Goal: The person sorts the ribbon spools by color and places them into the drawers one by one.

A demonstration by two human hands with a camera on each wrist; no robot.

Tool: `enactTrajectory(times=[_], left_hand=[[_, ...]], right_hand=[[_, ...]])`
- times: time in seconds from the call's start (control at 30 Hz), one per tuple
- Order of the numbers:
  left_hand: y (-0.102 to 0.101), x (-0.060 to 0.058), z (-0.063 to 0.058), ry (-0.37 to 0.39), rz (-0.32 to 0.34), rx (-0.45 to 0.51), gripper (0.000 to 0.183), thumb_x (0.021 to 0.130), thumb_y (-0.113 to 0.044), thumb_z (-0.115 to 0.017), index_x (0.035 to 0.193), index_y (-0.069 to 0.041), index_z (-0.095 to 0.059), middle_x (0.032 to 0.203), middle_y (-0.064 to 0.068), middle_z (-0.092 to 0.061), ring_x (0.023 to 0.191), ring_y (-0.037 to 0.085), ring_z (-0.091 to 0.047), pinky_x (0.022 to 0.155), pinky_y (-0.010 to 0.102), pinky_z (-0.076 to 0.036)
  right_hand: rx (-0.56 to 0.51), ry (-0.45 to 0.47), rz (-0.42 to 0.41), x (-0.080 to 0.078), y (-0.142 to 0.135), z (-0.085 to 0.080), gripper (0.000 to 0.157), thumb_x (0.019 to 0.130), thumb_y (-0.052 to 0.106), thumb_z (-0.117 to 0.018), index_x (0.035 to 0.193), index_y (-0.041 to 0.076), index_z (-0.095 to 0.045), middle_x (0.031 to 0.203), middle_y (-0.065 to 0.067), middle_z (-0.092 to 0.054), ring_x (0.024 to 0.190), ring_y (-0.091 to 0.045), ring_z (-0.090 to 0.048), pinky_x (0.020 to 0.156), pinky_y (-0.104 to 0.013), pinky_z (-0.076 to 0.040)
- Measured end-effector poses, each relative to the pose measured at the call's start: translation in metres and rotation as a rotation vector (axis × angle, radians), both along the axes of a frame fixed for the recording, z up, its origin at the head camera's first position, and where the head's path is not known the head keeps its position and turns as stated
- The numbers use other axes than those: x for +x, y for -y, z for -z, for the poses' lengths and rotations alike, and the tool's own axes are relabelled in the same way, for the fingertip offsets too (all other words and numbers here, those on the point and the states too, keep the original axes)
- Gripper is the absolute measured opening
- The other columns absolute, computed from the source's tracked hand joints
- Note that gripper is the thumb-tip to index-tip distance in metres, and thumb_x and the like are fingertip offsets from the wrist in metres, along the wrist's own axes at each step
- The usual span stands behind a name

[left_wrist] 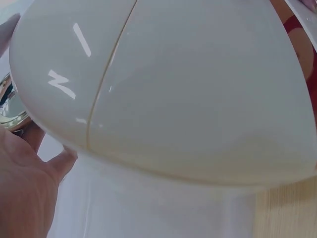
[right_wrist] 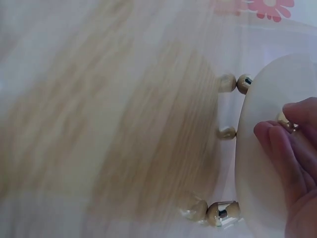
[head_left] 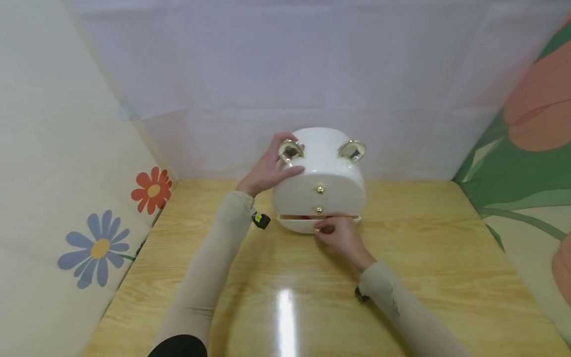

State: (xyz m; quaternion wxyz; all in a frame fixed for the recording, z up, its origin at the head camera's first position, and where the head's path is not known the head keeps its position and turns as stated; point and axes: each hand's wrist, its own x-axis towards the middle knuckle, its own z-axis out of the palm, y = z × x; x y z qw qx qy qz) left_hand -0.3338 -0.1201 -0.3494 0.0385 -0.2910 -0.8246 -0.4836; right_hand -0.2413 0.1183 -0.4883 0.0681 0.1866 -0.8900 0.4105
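Note:
A glossy white storage box (head_left: 285,196) with gold ears and three drawers stands on the table. My left hand (head_left: 266,170) rests on its upper left, thumb and fingers spread on both sides of the gold ear (head_left: 291,150). In the left wrist view that hand (left_wrist: 25,181) lies against the box's shell (left_wrist: 198,99). The bottom drawer (head_left: 296,226) is partly out, and something red (left_wrist: 312,84) shows in the gap. My right hand (head_left: 342,237) pinches the drawer's gold knob (right_wrist: 286,122) between thumb and fingertips. The upper two drawers are closed.
The wooden table (head_left: 424,277) spreads around the box. A pale cloth wall (head_left: 267,64) rises behind, with flower-printed panels on both sides. The other gold ear (head_left: 352,150) sticks out at the upper right. Gold knobs (head_left: 319,190) dot the upper drawers.

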Motion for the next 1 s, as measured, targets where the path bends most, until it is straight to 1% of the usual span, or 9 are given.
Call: enactTrajectory(times=[0.13, 0.27, 0.43, 0.57, 0.7, 0.87, 1.0], left_hand=[[-0.003, -0.001, 0.002, 0.001, 0.010, -0.005, 0.074, 0.086, -0.040, -0.083, 0.143, -0.041, -0.035, 0.148, -0.004, -0.055, 0.146, 0.030, -0.045, 0.120, 0.064, -0.032], [-0.003, 0.000, 0.003, 0.000, 0.011, -0.007, 0.075, 0.086, -0.039, -0.084, 0.143, -0.040, -0.035, 0.148, -0.004, -0.054, 0.146, 0.029, -0.045, 0.121, 0.063, -0.030], [-0.002, 0.002, 0.000, 0.003, -0.004, -0.037, 0.075, 0.086, -0.041, -0.083, 0.143, -0.039, -0.035, 0.148, 0.002, -0.054, 0.142, 0.036, -0.048, 0.115, 0.066, -0.039], [-0.001, 0.004, -0.003, 0.017, -0.015, -0.056, 0.074, 0.085, -0.044, -0.083, 0.141, -0.040, -0.035, 0.147, 0.004, -0.055, 0.138, 0.038, -0.051, 0.111, 0.065, -0.044], [0.000, 0.007, -0.005, 0.021, -0.016, -0.067, 0.074, 0.084, -0.044, -0.084, 0.141, -0.039, -0.036, 0.147, 0.002, -0.057, 0.138, 0.039, -0.051, 0.112, 0.066, -0.042], [0.000, 0.007, -0.008, 0.016, -0.018, -0.081, 0.075, 0.084, -0.045, -0.083, 0.141, -0.040, -0.035, 0.151, 0.001, -0.054, 0.141, 0.039, -0.049, 0.112, 0.067, -0.042], [0.000, 0.008, -0.009, 0.011, -0.022, -0.088, 0.075, 0.084, -0.045, -0.084, 0.141, -0.040, -0.035, 0.153, 0.002, -0.051, 0.141, 0.041, -0.048, 0.111, 0.068, -0.041]], right_hand=[[-0.003, -0.022, 0.004, 0.001, -0.004, 0.002, 0.015, 0.080, 0.005, -0.084, 0.095, 0.007, -0.083, 0.090, -0.005, -0.078, 0.078, -0.014, -0.073, 0.073, -0.026, -0.061], [-0.015, -0.022, -0.005, 0.004, -0.004, 0.003, 0.015, 0.080, 0.006, -0.084, 0.095, 0.008, -0.083, 0.088, -0.004, -0.078, 0.077, -0.013, -0.073, 0.072, -0.025, -0.061], [-0.022, -0.059, 0.012, 0.003, 0.000, 0.003, 0.015, 0.079, 0.004, -0.082, 0.093, 0.008, -0.083, 0.085, -0.004, -0.078, 0.074, -0.013, -0.073, 0.070, -0.024, -0.061], [0.009, -0.088, 0.030, 0.002, 0.002, 0.003, 0.015, 0.078, 0.005, -0.080, 0.092, 0.009, -0.083, 0.086, -0.003, -0.079, 0.073, -0.013, -0.073, 0.070, -0.027, -0.061], [0.029, -0.094, 0.034, 0.002, 0.004, 0.003, 0.016, 0.078, 0.006, -0.080, 0.093, 0.009, -0.083, 0.088, -0.004, -0.080, 0.074, -0.013, -0.073, 0.071, -0.028, -0.062], [0.029, -0.112, 0.047, 0.001, 0.005, 0.002, 0.016, 0.077, 0.006, -0.081, 0.092, 0.010, -0.083, 0.088, -0.003, -0.080, 0.074, -0.013, -0.073, 0.071, -0.029, -0.062], [0.033, -0.126, 0.057, 0.000, 0.005, 0.001, 0.016, 0.077, 0.007, -0.080, 0.092, 0.011, -0.083, 0.088, -0.003, -0.080, 0.073, -0.013, -0.073, 0.071, -0.030, -0.062]])
